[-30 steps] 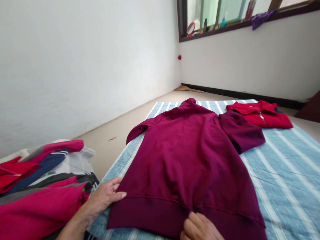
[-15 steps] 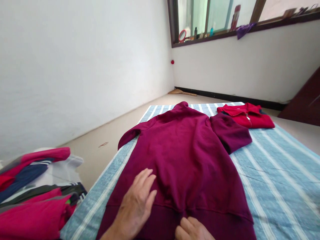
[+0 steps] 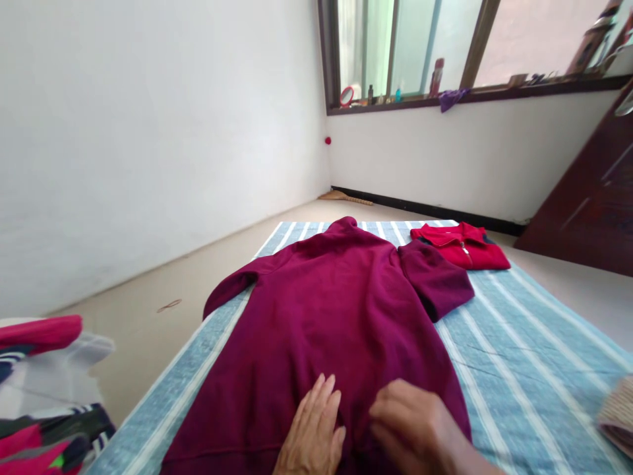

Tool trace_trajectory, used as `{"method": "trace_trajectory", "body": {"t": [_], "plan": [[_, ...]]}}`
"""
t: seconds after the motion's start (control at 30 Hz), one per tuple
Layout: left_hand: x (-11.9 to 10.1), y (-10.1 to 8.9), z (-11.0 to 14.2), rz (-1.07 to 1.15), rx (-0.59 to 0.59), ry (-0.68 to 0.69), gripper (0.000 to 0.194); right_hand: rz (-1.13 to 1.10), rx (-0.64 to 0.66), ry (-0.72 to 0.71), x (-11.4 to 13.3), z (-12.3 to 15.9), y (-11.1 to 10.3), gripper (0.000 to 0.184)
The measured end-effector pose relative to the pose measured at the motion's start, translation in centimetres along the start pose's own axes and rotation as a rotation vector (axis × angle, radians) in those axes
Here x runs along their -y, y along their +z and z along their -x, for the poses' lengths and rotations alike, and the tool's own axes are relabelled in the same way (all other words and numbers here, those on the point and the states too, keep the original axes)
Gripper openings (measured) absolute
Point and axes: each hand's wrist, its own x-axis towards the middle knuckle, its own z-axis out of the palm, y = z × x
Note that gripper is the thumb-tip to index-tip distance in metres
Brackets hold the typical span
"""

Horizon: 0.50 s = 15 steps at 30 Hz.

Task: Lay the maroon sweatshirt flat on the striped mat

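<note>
A maroon sweatshirt (image 3: pixel 336 310) lies spread flat, back up, on a blue-and-white striped mat (image 3: pixel 534 356) on the floor, its hem toward the mat's near edge and its collar toward the far edge. One sleeve runs out over the mat's left edge; the other is folded short and points toward the far right corner. Both hands rest on the lower part of the sweatshirt, near its hem.

The left hand (image 3: pixel 312 432) lies flat and open, fingers straight and close together, palm down on the fabric, gripping nothing. The right hand (image 3: pixel 418 425) sits just beside it, fingers curled down onto the cloth; whether it pinches a fold cannot be told. A ridge of fabric rises between the two hands.

At the mat's far right corner lies a folded red zip-up top (image 3: pixel 462 245), touching the tip of the folded sleeve. Off the mat, past its near left corner, a pile of clothes (image 3: pixel 44 396) in red, white, navy and black sits on the floor. A woven tan thing (image 3: pixel 618 415) shows at the mat's right edge.
</note>
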Motion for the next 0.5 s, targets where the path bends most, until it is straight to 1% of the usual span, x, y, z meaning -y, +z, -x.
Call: {"method": "trace_trajectory", "body": {"t": [0.03, 0.1, 0.13, 0.17, 0.2, 0.27, 0.33, 0.4, 0.5], "plan": [[0.0, 0.0, 0.0, -0.003, 0.0, -0.002, 0.036, -0.01, -0.034, 0.198, -1.4, -0.5, -1.5, 0.019], [-0.1, 0.1, 0.0, -0.014, 0.008, 0.001, 0.036, 0.02, -0.16, 0.508, -4.8, -1.1, -4.1, 0.016], [-0.2, 0.1, 0.0, -0.019, 0.008, 0.005, 0.036, 0.059, -0.267, 0.678, -6.8, -1.2, -5.0, 0.014], [-0.2, 0.1, 0.1, -0.022, 0.007, 0.007, 0.036, 0.05, -0.336, 0.855, -8.7, -1.2, -5.7, 0.015], [-0.2, 0.1, 0.1, -0.023, 0.006, 0.007, 0.036, -0.022, -0.355, 1.01, -10.4, -1.1, -6.0, 0.015], [-0.3, 0.0, 0.2, -0.022, 0.005, 0.001, 0.035, -0.113, -0.341, 1.098, -13.1, -0.8, -6.1, 0.023], [-0.3, -0.1, 0.1, -0.018, 0.021, -0.008, 0.036, -0.222, -0.319, 1.146, -14.5, -0.7, -5.7, 0.035], [-0.4, -0.3, 0.0, -0.01, 0.027, -0.012, 0.036, -0.334, -0.297, 1.168, -14.7, -0.9, -5.1, 0.039], [-0.5, -0.6, -0.1, 0.008, 0.03, -0.019, 0.037, -0.48, -0.248, 1.169, -14.3, -1.7, -4.4, 0.041]]}}
